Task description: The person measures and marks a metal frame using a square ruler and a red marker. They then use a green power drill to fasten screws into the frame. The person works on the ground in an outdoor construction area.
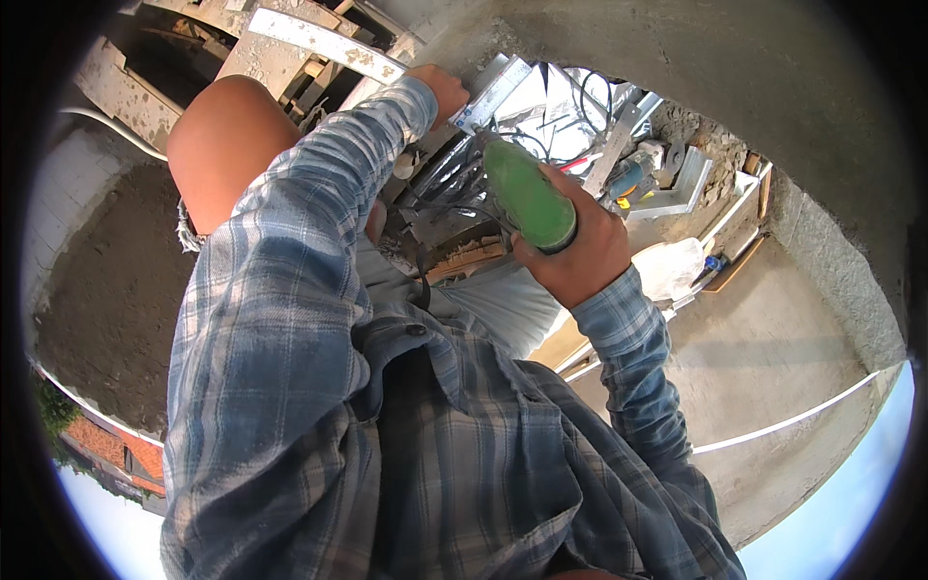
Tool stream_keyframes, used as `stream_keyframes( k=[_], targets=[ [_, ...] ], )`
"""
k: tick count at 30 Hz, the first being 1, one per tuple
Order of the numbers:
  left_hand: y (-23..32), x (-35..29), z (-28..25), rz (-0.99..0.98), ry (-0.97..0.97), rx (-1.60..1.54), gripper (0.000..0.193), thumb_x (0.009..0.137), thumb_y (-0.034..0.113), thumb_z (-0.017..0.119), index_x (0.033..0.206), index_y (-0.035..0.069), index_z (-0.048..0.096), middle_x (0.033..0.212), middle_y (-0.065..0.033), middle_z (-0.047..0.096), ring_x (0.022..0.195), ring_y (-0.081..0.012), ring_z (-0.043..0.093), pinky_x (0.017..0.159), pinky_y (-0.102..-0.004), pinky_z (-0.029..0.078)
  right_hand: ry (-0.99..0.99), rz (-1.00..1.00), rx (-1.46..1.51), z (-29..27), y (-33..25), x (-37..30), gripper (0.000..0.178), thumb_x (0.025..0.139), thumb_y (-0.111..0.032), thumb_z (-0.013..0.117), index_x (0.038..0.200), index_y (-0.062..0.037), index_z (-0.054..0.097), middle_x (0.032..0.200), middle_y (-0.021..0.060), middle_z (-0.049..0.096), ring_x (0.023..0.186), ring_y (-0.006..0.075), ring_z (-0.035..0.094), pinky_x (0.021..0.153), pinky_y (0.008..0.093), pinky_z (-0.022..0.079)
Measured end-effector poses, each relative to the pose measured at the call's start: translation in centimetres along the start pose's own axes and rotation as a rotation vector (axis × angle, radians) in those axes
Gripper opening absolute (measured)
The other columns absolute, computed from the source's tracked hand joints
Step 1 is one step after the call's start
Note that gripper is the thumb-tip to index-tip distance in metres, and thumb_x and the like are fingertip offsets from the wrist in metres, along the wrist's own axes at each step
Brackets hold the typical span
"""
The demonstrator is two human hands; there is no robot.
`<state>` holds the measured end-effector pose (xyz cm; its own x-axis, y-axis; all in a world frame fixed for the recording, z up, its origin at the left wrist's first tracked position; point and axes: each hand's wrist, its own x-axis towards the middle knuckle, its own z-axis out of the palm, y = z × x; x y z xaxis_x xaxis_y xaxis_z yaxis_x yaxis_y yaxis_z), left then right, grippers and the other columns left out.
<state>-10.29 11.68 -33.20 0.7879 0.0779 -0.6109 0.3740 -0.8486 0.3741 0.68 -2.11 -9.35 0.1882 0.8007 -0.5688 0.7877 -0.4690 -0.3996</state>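
Note:
My right hand (588, 240) is wrapped round the body of a green power drill (522, 188). The drill's nose meets the end of a silver metal channel (495, 89) ahead of me; its bit is too small to make out. Closed over the metal at that end is my left hand (443, 94), its fingertips partly hidden. A long pale metal strip (329, 43) runs from this hand toward the upper left; whether it joins the channel I cannot tell. My bare knee (232, 145) is raised beside my left arm.
Past the drill lie shiny sheet, black cables and a teal power tool (633, 174). Cut metal channel (684, 188) and a clear plastic bag (672, 269) are to the right. Mud-spattered boards (126, 92) lie at upper left. A concrete wall (773, 87) rises at upper right.

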Motion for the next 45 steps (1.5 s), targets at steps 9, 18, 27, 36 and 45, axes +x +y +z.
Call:
stream_keyframes(
  k=[9,18,27,36,45],
  targets=[
    [0.3,-0.4,0.3,-0.075,0.124,0.037,0.035,0.067,0.016,0.076,0.1,0.009,0.066,0.099,-0.0115,0.068,0.097,-0.0281,0.065,0.08,-0.0387,0.054,0.055,-0.11,-0.051,-0.2,0.3,1.2,0.055,0.065,-0.027,0.074,0.113,-0.005,0.061,0.094,0.0157,0.069,0.087,0.0292,0.068,0.08,0.0364,0.053],
    [0.1,-1.2,1.1,-0.194,0.162,0.106,0.034,0.072,0.011,0.072,0.106,0.007,0.065,0.109,-0.0137,0.065,0.106,-0.0284,0.062,0.089,-0.0397,0.051,0.301,-0.111,0.423,-2.1,2.5,-12.1,0.056,0.069,-0.019,0.072,0.12,-0.0008,0.057,0.101,0.0132,0.067,0.091,0.0228,0.065,0.084,0.0337,0.05],
    [9.8,-4.3,-4.8,-0.072,0.192,0.255,0.027,0.069,0.008,0.069,0.095,0.005,0.066,0.098,-0.0185,0.067,0.094,-0.0334,0.065,0.082,-0.0406,0.053,0.808,0.349,1.436,8.2,17.6,-23.0,0.048,0.079,-0.024,0.066,0.117,0.0013,0.054,0.095,0.0142,0.063,0.072,0.0218,0.064,0.065,0.0332,0.054],
    [26.3,-12.4,-17.2,0.197,0.479,0.015,0.057,0.07,0.046,0.078,0.095,-0.003,0.063,0.086,-0.0216,0.067,0.086,-0.0328,0.067,0.076,-0.0409,0.053,0.961,0.089,2.273,15.1,27.5,-21.9,0.05,0.086,-0.037,0.051,0.12,-0.0016,0.051,0.097,0.0178,0.063,0.077,0.0281,0.064,0.065,0.0422,0.055],
    [31.4,-17.2,-24.9,0.601,0.641,-0.83,0.075,0.08,0.067,0.057,0.107,-0.003,0.062,0.089,-0.012,0.067,0.085,-0.0234,0.065,0.075,-0.0344,0.051,0.913,-0.016,2.26,17.5,26.1,-19.9,0.046,0.085,-0.038,0.051,0.115,-0.0029,0.052,0.088,0.0162,0.062,0.066,0.027,0.062,0.057,0.0402,0.053]
  ],
)
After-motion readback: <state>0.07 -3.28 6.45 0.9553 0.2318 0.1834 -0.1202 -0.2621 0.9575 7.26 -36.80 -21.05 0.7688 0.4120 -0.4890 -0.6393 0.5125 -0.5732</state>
